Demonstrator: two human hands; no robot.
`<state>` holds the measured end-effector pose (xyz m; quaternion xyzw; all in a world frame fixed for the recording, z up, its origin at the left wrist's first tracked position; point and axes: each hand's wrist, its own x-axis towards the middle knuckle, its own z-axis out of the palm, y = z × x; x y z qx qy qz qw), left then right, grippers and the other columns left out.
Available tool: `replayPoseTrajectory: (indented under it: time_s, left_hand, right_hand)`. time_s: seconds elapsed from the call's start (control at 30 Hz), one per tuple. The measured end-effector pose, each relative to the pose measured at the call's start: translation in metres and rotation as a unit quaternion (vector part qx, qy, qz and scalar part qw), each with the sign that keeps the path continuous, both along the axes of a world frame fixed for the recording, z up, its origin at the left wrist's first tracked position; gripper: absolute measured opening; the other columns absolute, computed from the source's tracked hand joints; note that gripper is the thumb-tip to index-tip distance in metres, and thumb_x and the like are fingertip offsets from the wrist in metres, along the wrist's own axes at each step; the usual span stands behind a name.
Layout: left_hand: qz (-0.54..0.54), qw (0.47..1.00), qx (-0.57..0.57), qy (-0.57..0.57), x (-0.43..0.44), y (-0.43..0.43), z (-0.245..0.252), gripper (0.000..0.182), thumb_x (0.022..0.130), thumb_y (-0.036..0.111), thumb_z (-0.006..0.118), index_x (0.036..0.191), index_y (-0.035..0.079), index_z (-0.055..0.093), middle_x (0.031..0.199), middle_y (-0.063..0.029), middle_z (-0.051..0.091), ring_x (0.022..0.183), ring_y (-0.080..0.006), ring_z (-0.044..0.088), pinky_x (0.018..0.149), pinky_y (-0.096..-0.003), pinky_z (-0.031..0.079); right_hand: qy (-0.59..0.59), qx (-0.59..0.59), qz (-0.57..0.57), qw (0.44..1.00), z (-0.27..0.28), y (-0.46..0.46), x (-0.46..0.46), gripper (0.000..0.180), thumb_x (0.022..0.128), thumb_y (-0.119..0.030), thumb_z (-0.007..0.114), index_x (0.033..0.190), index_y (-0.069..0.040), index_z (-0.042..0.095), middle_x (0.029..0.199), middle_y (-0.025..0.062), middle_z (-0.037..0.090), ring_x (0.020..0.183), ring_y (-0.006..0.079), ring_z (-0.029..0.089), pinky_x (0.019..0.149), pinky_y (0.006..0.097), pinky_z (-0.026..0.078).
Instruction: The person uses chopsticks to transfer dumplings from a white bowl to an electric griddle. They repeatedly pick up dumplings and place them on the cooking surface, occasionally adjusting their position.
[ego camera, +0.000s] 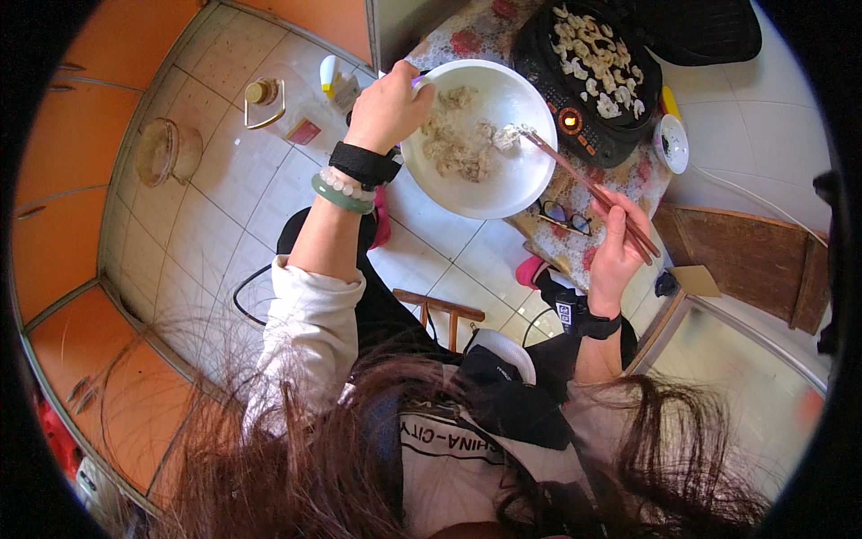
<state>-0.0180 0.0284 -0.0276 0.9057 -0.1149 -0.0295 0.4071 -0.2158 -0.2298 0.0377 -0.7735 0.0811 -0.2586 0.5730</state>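
My left hand (389,108) grips the left rim of a large white bowl (485,195), thumb over the edge. Lumps of pale, wet, coated food (465,158) lie inside, mostly in its left half. In my right hand (619,236) is a pair of brown chopsticks (572,172), reaching down to the left. Their tips touch a whitish lump (506,137) in the right part of the bowl. Beyond the bowl, an electric griddle (596,141) stands with its dark lid raised and an orange light lit. Many curled pieces that look like shrimp (592,54) are spread on its plate.
A floral tablecloth (646,178) covers the table, with eyeglasses (564,217) near its front edge. A small white bowl (672,143) sits right of the griddle. On the tiled floor stand an oil jug (286,111), a spray bottle (337,81) and a clear tub (168,151). Orange cabinets (60,155) line the left.
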Motion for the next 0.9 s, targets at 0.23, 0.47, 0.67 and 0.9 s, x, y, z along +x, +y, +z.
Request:
replayPoseTrajectory:
  time_s: [0.23, 0.47, 0.67, 0.9]
  left_hand:
    - [-0.001, 0.999, 0.016, 0.036, -0.001, -0.004, 0.006, 0.037, 0.086, 0.032, 0.061, 0.110, 0.003, 0.057, 0.091, -0.0193, 0.067, 0.089, -0.0346, 0.065, 0.077, -0.0406, 0.050]
    - [0.002, 1.000, 0.013, 0.013, 0.000, -0.003, 0.000, 0.036, 0.086, 0.031, 0.062, 0.109, 0.004, 0.057, 0.088, -0.0185, 0.066, 0.088, -0.0349, 0.065, 0.076, -0.0409, 0.050]
    - [-0.002, 1.000, 0.012, 0.015, 0.001, -0.005, 0.001, 0.037, 0.086, 0.031, 0.062, 0.109, 0.002, 0.057, 0.089, -0.0191, 0.067, 0.086, -0.0349, 0.065, 0.075, -0.0403, 0.050]
    - [-0.005, 0.999, 0.029, 0.027, 0.001, -0.006, 0.004, 0.038, 0.087, 0.030, 0.060, 0.110, 0.001, 0.056, 0.088, -0.0190, 0.067, 0.085, -0.0338, 0.065, 0.075, -0.0398, 0.050]
  right_hand:
    - [0.094, 0.007, 0.017, 0.995, -0.012, 0.004, 0.006, 0.019, 0.095, -0.007, 0.054, 0.110, 0.003, 0.058, 0.107, 0.0159, 0.065, 0.096, 0.0198, 0.063, 0.086, 0.0311, 0.053]
    - [0.036, 0.042, 0.014, 0.998, -0.008, -0.002, -0.002, 0.020, 0.095, -0.006, 0.054, 0.113, 0.003, 0.057, 0.109, 0.0176, 0.064, 0.096, 0.0210, 0.064, 0.086, 0.0313, 0.054]
    - [-0.047, 0.100, -0.030, 0.993, 0.007, -0.013, 0.002, 0.022, 0.096, -0.007, 0.052, 0.115, 0.002, 0.055, 0.110, 0.0195, 0.063, 0.093, 0.0241, 0.065, 0.084, 0.0337, 0.055]
    - [-0.143, 0.113, -0.122, 0.976, 0.021, -0.052, 0.037, 0.027, 0.096, -0.009, 0.053, 0.119, 0.005, 0.051, 0.111, 0.0233, 0.061, 0.095, 0.0270, 0.065, 0.085, 0.0356, 0.055]
